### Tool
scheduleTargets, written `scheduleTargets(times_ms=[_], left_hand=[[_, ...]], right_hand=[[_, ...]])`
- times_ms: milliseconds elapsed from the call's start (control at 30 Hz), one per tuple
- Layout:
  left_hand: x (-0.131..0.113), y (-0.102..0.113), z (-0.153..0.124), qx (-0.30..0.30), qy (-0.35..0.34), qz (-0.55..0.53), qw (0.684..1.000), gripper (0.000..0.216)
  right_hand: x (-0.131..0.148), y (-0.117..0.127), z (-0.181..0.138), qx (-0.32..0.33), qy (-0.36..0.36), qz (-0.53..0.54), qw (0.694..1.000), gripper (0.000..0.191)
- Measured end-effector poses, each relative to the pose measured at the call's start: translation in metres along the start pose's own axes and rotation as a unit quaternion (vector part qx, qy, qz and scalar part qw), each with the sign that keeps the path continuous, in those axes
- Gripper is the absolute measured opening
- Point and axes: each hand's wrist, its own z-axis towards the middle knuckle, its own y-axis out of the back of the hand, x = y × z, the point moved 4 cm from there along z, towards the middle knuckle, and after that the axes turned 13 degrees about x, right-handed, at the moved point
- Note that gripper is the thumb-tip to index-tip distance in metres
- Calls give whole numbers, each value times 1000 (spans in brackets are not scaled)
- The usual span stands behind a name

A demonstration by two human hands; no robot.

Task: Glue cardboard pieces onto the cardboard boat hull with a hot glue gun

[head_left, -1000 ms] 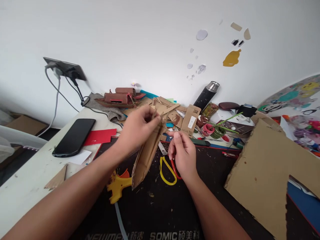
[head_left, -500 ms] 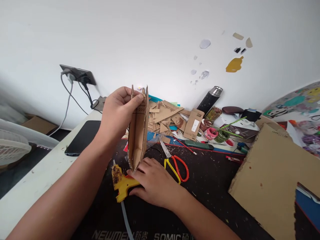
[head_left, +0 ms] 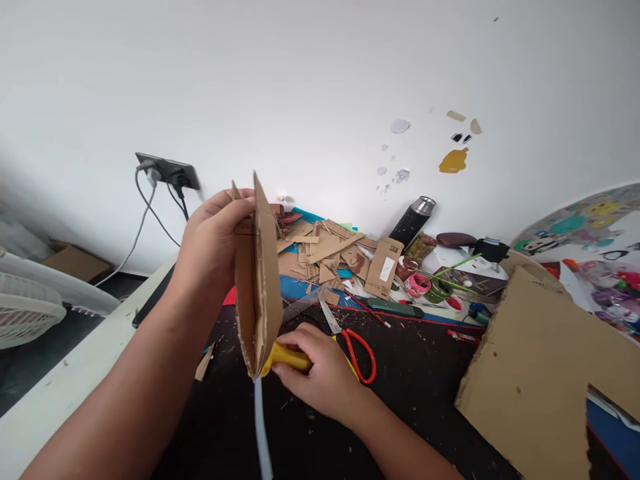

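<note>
My left hand [head_left: 213,230] is closed on the upper end of a folded cardboard piece [head_left: 269,273], thumb inside its channel. The piece stands upright, narrow end down, its two long walls facing each other. Just right of its lower end, my right hand [head_left: 315,367] is wrapped round the yellow handle of a hot glue gun [head_left: 293,359]. The cardboard hides the gun's nozzle and much of its body. A pale cord [head_left: 261,427] hangs below. Close behind my right hand lie scissors [head_left: 361,353] with red and yellow handles.
Cardboard scraps [head_left: 325,247] are heaped by the wall. A black thermos [head_left: 413,221], paint jars [head_left: 417,285] and a green utility knife [head_left: 395,307] lie along the back. A large cardboard sheet [head_left: 530,373] covers the right side. A fan [head_left: 30,310] stands left.
My right hand has closed round the glue gun and lifted it from the mat. My left hand has shifted left with the cardboard piece, which now shows its outer right wall.
</note>
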Motion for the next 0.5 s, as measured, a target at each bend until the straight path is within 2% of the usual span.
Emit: scheduleTargets(times_ms=[67, 100, 200, 300, 367, 433, 500], left_hand=[[-10, 5, -3, -30, -9, -3, 1000, 2], [-12, 8, -4, -38, -6, -4, 999, 2], [-12, 14, -4, -57, -17, -4, 998, 2], [-2, 11, 2, 1, -46, 62, 997, 2], [10, 2, 6, 71, -50, 111, 990, 7], [22, -9, 7, 136, -49, 161, 976, 12], [32, -19, 5, 176, -52, 231, 956, 14]], right_hand=[[-9, 10, 2, -59, -39, 117, 991, 17], [-14, 14, 2, -90, -63, 185, 976, 16], [-28, 30, 4, -182, -96, 374, 904, 37], [-34, 50, 2, -257, -95, 488, 829, 49], [-34, 62, 2, -279, -75, 536, 793, 52], [-34, 69, 2, -268, -65, 567, 777, 50], [-34, 69, 3, -250, -72, 579, 773, 50]])
